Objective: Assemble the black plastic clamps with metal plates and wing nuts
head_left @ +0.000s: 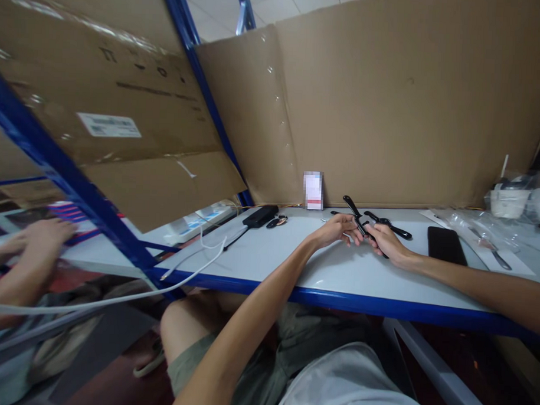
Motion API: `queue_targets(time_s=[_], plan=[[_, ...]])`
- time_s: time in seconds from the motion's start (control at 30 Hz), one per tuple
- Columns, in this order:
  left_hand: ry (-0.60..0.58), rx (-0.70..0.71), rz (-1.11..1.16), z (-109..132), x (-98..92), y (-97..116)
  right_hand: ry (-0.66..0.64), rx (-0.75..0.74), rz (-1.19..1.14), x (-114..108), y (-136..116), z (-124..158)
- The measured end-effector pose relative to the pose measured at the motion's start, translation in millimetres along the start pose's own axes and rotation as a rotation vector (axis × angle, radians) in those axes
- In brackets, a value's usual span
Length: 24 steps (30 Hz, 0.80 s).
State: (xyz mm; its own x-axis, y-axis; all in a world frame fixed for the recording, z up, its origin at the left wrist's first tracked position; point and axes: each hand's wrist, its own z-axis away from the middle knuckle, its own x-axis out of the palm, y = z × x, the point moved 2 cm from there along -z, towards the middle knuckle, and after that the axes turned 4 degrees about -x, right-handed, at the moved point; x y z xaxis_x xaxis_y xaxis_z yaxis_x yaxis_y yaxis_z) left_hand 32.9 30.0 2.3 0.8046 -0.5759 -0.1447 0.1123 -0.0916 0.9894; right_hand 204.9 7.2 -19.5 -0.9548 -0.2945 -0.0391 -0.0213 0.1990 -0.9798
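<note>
My left hand (337, 229) and my right hand (387, 243) are close together over the white tabletop. Between them is a glossy black long-handled tool (351, 206), its exact kind partly hidden by my fingers. One rounded end sticks up beyond my left fingertips, and another dark end shows below my right hand. The curled fingers of my left hand are at its middle; my right hand is wrapped round its near part. Just behind my right hand lies another glossy black piece (399, 231). Small dark parts lie beside my left hand.
A lit phone (313, 190) leans against the cardboard wall. A dark phone (446, 245) lies right of my hands, near clear plastic bags (486, 228) and a wrapped cup (509, 202). Left are a black box (260, 216) and white cable (192, 276). Another person's hands (47, 236) are beyond the blue post.
</note>
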Motion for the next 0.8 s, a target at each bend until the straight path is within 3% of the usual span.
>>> queue_targets(time_s=[0.7,0.8], plan=[[0.017,-0.058,-0.019,2.2,-0.1,1.5,0.041,0.015,0.037,-0.9,1.8,0.2],[0.103,-0.048,-0.009,1.0,-7.3,4.2,0.070,0.031,0.065,-0.9,-0.2,2.4]])
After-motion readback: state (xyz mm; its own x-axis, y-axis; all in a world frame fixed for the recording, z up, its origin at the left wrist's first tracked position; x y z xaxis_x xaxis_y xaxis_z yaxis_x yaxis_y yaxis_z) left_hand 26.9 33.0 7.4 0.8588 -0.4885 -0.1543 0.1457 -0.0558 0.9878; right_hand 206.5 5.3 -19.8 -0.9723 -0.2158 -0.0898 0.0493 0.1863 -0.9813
